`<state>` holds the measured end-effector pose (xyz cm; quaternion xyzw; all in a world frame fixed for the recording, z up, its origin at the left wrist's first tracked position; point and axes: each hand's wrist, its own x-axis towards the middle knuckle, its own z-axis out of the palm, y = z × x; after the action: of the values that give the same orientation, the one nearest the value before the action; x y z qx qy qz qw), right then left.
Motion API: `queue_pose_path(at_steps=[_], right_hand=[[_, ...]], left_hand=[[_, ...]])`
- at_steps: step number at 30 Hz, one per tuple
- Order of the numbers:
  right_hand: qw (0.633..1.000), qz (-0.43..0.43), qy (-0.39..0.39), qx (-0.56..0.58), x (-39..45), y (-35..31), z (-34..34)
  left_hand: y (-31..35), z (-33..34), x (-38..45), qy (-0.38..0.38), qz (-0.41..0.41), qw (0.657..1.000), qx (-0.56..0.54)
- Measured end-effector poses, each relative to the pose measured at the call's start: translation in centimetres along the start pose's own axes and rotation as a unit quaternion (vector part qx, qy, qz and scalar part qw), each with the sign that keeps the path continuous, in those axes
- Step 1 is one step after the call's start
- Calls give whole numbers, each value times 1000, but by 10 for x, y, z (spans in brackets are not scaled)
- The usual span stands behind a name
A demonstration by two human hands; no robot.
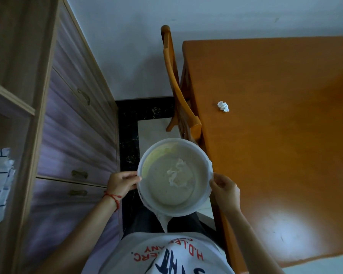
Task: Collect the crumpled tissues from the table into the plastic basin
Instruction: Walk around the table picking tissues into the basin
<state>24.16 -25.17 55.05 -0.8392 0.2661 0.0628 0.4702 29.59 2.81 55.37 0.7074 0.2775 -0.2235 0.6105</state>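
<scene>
Table (275, 135) on your right, one crumpled tissue (223, 106) on it. You hold the plastic basin (203, 192) beside the table edge, left hand (121, 183) and right hand (225, 189) gripping opposite rims. Tissues (176, 175) lie inside.

table (275, 135) orange-brown | tissue (223, 106) white | basin (203, 198) translucent white | bracelet (113, 197) red

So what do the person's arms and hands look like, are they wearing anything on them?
Both arms are bare, with no sleeves reaching the forearms. The left hand has a thin red string bracelet around its wrist. The right hand has nothing on it: no ring, watch or glove shows. The person wears a white T-shirt with red and blue lettering.
</scene>
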Motion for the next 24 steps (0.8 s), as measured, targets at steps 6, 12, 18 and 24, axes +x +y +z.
queue_pose_path(at_steps=[6, 12, 18, 24], right_hand=[[1000, -19, -16, -10, 5, 2, -1], [999, -27, -26, -22, 9, 5, -3], [997, -53, -48, -31, 11, 4, -8], [998, -56, -25, -30, 37, -11, -24]], left_hand=[[-4, 4, 4, 25, 12, 999, 22], [-3, 5, 7, 35, 24, 999, 25], [-4, 5, 9, 36, 36, 998, 34], [-7, 5, 10, 49, 39, 997, 34]])
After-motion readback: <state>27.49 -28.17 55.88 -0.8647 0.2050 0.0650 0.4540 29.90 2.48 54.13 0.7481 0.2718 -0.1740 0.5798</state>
